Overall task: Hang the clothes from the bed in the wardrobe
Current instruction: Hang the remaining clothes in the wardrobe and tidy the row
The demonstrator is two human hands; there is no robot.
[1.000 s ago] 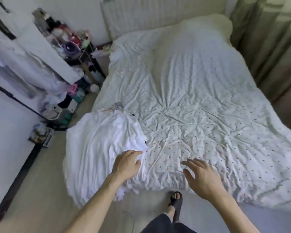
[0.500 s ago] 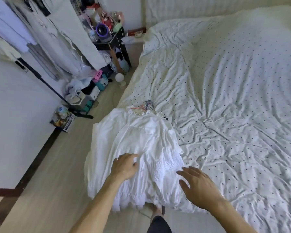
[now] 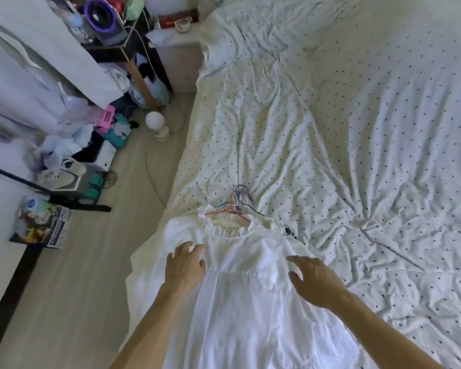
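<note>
left grip (image 3: 185,267) higher up dress (image 3: 250,310), right grip (image 3: 314,282) likewise

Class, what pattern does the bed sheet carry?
Small dark dots on white bed sheet, clearest in the head view.

Only the person's bare left hand (image 3: 185,267) and bare right hand (image 3: 314,282) show, each on a bare forearm running off the bottom edge. Any sleeve probably starts higher up, can't tell.
</note>
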